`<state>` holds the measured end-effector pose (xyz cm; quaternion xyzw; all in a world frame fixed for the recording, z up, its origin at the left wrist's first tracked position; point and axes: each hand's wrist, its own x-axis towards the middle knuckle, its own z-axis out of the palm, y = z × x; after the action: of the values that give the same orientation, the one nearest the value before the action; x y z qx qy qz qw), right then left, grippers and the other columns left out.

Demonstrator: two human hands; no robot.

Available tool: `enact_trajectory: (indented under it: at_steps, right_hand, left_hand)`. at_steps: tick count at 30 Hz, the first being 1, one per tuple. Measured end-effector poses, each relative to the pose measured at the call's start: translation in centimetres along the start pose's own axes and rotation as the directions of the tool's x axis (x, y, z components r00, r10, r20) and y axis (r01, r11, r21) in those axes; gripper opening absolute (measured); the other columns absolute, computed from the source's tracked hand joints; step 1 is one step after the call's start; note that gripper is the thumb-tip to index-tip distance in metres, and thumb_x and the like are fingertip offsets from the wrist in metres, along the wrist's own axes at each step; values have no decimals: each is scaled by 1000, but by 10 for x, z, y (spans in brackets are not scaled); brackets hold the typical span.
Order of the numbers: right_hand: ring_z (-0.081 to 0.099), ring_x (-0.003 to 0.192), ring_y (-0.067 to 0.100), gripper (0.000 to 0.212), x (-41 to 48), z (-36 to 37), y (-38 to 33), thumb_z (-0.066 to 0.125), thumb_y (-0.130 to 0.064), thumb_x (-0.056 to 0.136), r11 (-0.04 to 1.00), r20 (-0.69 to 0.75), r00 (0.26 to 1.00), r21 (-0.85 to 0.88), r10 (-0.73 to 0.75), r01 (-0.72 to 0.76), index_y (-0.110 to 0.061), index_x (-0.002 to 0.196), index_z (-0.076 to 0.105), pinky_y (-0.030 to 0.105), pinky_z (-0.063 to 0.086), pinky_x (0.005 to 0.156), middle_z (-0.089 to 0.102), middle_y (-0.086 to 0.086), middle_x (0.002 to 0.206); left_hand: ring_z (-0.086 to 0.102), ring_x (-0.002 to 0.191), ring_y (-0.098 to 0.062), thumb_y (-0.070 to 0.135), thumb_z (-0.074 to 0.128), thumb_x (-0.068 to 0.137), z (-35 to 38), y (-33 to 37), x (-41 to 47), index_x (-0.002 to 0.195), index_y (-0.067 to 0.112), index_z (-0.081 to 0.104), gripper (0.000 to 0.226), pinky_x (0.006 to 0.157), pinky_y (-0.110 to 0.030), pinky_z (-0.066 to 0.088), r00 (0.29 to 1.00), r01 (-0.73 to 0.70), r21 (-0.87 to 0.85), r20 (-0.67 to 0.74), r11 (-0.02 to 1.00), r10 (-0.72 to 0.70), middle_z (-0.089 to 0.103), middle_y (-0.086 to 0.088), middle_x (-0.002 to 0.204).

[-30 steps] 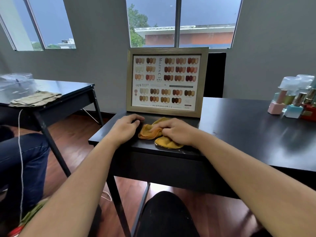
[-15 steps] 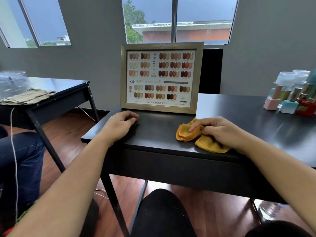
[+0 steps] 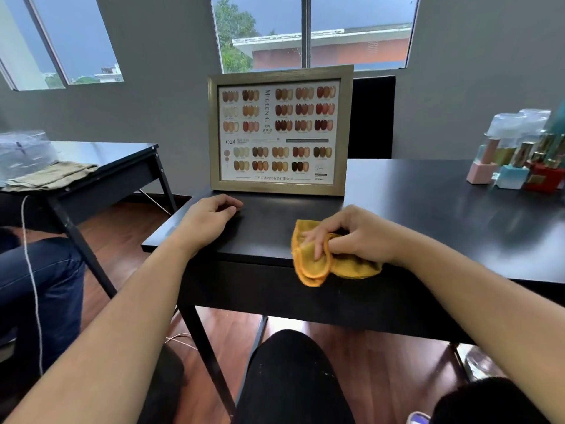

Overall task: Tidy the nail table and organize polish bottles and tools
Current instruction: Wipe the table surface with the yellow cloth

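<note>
Black nail table (image 3: 428, 228) under grey wall and windows, with framed colour chart (image 3: 279, 133) upright at the back and polish bottles (image 3: 526, 160) clustered far right, blurred, perhaps still in plastic wrap. Yellow cloth (image 3: 312, 264) bunched at the front edge, one fold drooping over it, pinched between thumb and curled fingers of right hand (image 3: 357, 237). Left hand (image 3: 208, 218) palm-down on the top near the chart, fingers loosely bent, gripping nothing. Likely soft, light and limp, so apt to slide off the edge if let go; best gathered in a full-hand bunch from the middle, not by one corner. Bottles probably glass and top-heavy: take low, one by one.
</note>
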<state>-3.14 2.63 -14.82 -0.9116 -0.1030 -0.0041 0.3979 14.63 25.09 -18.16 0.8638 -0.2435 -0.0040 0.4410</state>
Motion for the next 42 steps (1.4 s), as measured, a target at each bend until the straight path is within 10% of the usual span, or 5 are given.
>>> enact_trajectory:
  at_steps: [8, 16, 23, 35, 42]
  right_hand:
    - [61, 85, 26, 35, -32, -42, 44, 52, 0, 80, 973, -314, 925, 154, 215, -174, -22, 67, 75, 39, 46, 82, 73, 17, 90]
    - [54, 106, 9, 34, 17, 19, -10, 56, -28, 86, 973, -75, 989, -183, 126, -138, -46, 114, 63, 26, 42, 93, 58, -13, 128]
    - [43, 127, -7, 32, -38, -5, 9, 61, -22, 79, 998, 46, 999, -47, -26, 28, -42, 102, 70, 29, 26, 114, 58, -28, 125]
    - [-6, 147, 25, 62, -31, -23, 36, 5, -71, 86, 698, -267, 830, -451, 490, -557, -51, 145, 8, 52, -6, 116, -4, -5, 160]
    - [-9, 146, 13, 52, -15, 18, 7, 7, -67, 89, 817, 10, 980, -554, 198, -159, -60, 140, 6, 44, -7, 118, -4, -18, 158]
  left_hand:
    - [55, 104, -10, 23, 50, 93, 1, 3, 0, 92, 37, 64, 20, 93, -26, 39, 1000, -9, 61, -29, 998, 11, 64, 10, 106]
    - [53, 109, -13, 20, 47, 95, 2, 7, -3, 100, 31, 64, 21, 94, -28, 38, 1000, -6, 103, -25, 995, 8, 62, 5, 113]
    - [55, 102, -8, 24, 52, 92, 1, 2, -2, 93, 39, 63, 19, 88, -24, 39, 999, -25, 88, -26, 996, 27, 63, 11, 104]
    - [56, 103, -14, 25, 54, 91, 2, 2, 1, 94, 39, 63, 17, 96, -34, 43, 999, -18, 121, -36, 993, 22, 63, 7, 104]
    - [55, 102, -13, 25, 53, 92, 2, 3, 1, 97, 37, 64, 17, 91, -30, 41, 999, -16, 129, -27, 992, 20, 61, 10, 101]
